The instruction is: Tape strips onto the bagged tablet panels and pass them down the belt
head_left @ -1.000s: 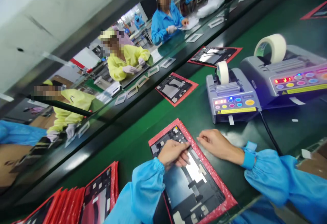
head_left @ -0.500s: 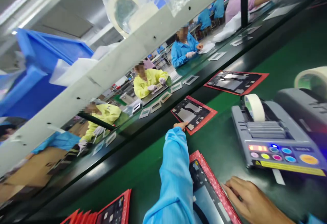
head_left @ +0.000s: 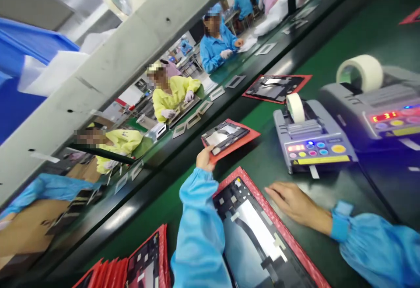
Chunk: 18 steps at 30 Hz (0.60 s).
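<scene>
Blue plastic shows at the upper left, a bin point(head_left: 22, 100) with translucent sheeting over its edge, and below it stands a cardboard box point(head_left: 36, 222). Next, at the bottom, several red-wrapped panels point(head_left: 146, 259) lean together in a row on the green tabletop point(head_left: 152, 209). Beyond the dark rail, a person in yellow point(head_left: 123, 141) bends over the work, and farther right another person in yellow point(head_left: 175, 93) sits behind a line of pale frames point(head_left: 193, 119).

The left hand point(head_left: 205, 159) pinches the near corner of a dark panel on a red sheet point(head_left: 226, 137); this panel is tilted, with a shadow under its right side. Just in front, partly covered by the left sleeve point(head_left: 198, 231), a larger-looking front panel point(head_left: 246, 240) lies on red bubble wrap. Past the held panel, a far panel point(head_left: 274, 87) rests flat.

The right hand point(head_left: 292, 202) is relaxed, fingers close together and slightly bent, at the wrap's right edge; whether it touches is unclear. Behind it stand a small tape dispenser point(head_left: 316, 141), a strip of tape point(head_left: 314, 172) sticking out, and a larger dispenser point(head_left: 356, 104).
</scene>
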Tool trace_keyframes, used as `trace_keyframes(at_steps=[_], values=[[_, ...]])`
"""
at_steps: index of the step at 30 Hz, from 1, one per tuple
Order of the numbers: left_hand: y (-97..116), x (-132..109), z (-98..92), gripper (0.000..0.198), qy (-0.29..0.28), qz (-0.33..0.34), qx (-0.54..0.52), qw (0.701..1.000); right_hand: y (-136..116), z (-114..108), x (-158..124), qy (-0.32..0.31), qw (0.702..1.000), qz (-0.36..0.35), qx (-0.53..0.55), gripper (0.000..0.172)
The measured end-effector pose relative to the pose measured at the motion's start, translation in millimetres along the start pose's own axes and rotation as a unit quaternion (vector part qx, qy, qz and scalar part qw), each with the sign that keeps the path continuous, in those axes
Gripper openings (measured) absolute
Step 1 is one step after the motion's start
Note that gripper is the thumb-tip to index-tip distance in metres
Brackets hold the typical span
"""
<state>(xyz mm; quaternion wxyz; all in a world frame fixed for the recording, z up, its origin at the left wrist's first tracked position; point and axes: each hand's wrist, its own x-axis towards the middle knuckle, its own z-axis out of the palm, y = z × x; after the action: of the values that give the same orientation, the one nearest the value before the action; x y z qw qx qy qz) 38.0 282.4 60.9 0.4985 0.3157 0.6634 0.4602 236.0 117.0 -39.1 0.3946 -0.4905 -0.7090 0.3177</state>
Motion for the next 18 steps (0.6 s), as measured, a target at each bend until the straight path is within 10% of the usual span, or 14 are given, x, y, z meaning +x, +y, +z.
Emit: trace_keyframes(at_steps=[6, 10, 18], values=[[-65, -140, -92.3, 0.046, -0.084, -0.023, -0.048, 0.995, -20, -13, -5, -0.060, 0.923, 0.220, 0.311, 0.057], [-128, -210, -129.5, 0.061, 0.005, -0.083, -0.091, 0.992, -39, -14, -50, -0.153, 0.884, 0.260, 0.356, 0.049], [-190, -248, -143.4, 0.073, 0.083, -0.080, -0.005, 0.993, -34, -14, -110, -0.152, 0.928, 0.254, 0.228, 0.046]])
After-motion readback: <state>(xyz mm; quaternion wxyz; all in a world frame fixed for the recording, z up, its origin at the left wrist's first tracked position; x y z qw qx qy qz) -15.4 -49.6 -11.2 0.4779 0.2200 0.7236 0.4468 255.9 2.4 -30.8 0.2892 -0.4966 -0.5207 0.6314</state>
